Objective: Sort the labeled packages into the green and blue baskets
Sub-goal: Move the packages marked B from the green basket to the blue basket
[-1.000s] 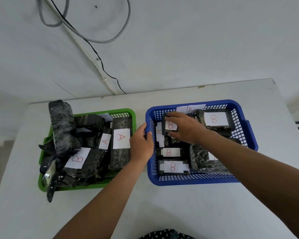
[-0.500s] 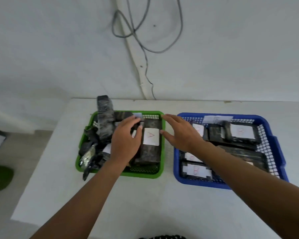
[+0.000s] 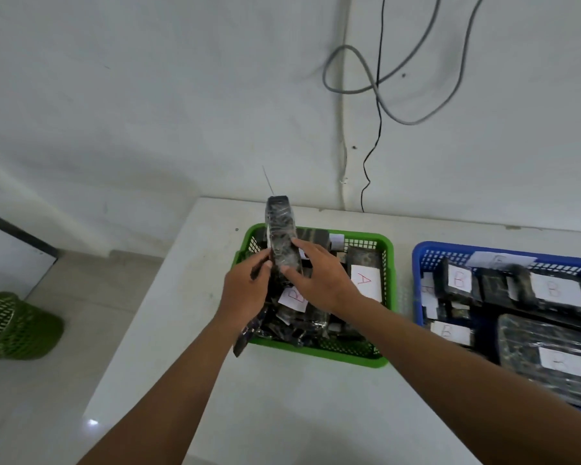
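A green basket (image 3: 319,354) on the white table holds several dark wrapped packages. One package there shows a white label marked A (image 3: 366,286). A long dark package (image 3: 281,234) stands upright at the basket's back left, its white B label (image 3: 293,298) low on it. Both hands grip it: my left hand (image 3: 245,292) on its left side, my right hand (image 3: 319,280) on its right. To the right, the blue basket (image 3: 420,263) is filled with packages labeled B (image 3: 554,290).
A green mesh waste bin (image 3: 14,327) stands on the floor at the left, below the table's left edge. Grey and black cables (image 3: 376,95) hang on the wall behind the baskets. Bare tabletop (image 3: 282,407) lies in front of the baskets.
My right hand left the blue basket and crossed to the green one. Both hands closed on the upright long package. The view swung to the left.
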### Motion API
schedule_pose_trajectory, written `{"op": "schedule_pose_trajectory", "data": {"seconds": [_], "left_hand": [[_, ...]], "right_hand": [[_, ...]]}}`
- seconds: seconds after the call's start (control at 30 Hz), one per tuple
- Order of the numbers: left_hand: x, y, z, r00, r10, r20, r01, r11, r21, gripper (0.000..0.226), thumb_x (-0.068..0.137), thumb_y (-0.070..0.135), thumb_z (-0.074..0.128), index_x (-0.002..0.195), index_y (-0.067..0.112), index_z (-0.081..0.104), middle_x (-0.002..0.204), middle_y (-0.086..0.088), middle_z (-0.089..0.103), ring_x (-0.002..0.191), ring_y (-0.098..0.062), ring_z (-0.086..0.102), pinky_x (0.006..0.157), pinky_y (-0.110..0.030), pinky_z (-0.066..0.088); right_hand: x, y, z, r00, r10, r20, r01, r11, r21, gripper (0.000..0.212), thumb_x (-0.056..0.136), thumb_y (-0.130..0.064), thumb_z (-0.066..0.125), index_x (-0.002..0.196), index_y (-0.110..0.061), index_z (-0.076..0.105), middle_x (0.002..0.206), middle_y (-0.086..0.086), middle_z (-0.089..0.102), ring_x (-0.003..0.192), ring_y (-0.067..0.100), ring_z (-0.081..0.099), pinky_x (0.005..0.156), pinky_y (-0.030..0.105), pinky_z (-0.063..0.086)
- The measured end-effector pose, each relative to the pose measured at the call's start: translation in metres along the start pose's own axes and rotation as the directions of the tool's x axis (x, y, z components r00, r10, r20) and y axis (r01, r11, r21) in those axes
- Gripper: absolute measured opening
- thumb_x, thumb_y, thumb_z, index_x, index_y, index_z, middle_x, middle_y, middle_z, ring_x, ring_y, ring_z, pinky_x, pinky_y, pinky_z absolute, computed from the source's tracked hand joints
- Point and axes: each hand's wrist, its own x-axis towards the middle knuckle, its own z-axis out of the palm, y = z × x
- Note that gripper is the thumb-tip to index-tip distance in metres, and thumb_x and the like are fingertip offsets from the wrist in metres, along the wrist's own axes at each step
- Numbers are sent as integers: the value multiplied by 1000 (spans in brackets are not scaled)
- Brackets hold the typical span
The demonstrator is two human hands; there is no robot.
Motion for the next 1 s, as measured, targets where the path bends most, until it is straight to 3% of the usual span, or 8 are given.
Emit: {"op": "schedule_pose_trajectory", "data": {"seconds": [0.17,0.27,0.37,0.47,0.57,0.7,0.8,1.0], "left_hand": [[9,-8,-4,993,13,118,15,972,-236,32,100,16,56,130,21,67,121,2,71,109,-10,68,98,-38,56],[18,-8,-7,996,54,64,-40,978,-203,28,98,21,62,124,25,71,120,10,70,108,-1,65,97,-24,54],[29,-5,-11,996,93,-12,-94,982,-162,33,95,26,65,128,28,67,133,14,60,119,2,53,86,5,38],[39,-3,-13,993,117,15,-112,976,-186,42,93,34,67,135,33,59,141,17,47,127,2,45,95,-7,44],[46,-2,-12,992,96,85,-73,968,-240,57,88,47,70,141,40,50,149,14,44,134,-2,43,107,-27,44],[48,10,-5,960,2,278,141,859,-492,65,86,48,71,145,40,45,137,6,60,121,-12,61,99,-39,54],[48,18,2,934,-43,355,282,701,-655,38,93,30,68,129,22,61,118,-10,72,102,-26,72,89,-43,60],[45,26,0,932,-31,361,280,694,-663,25,86,26,66,111,23,71,110,-13,73,110,-34,67,81,-38,60]], "right_hand": [[2,-1,17,988,69,-136,-64,997,47,80,81,-48,78,148,-25,41,138,0,56,125,15,54,104,34,48],[-2,1,11,974,138,-182,-95,969,227,63,84,-33,77,140,-30,49,113,-10,67,95,-4,66,77,15,55],[-7,6,-9,961,219,-172,-115,874,472,39,88,-27,67,126,-30,65,103,-6,71,85,8,72,68,24,61],[-13,9,-33,947,295,-130,-138,734,665,27,82,-26,59,101,-33,77,97,1,75,82,10,72,63,23,57],[-20,15,-54,937,324,-127,-158,721,674,33,81,-28,51,102,-28,78,95,-3,77,87,13,70,62,27,56],[-24,27,-67,927,370,-64,-206,644,737,45,80,-30,49,115,-15,73,120,17,70,110,36,65,88,55,54],[-27,26,-69,932,362,-12,-242,647,723,47,78,-31,50,118,-13,68,121,26,65,98,34,62,72,42,52],[-28,16,-72,945,293,149,-325,766,555,38,70,-62,75,100,-39,70,97,-2,74,80,17,74,64,29,58]]}}
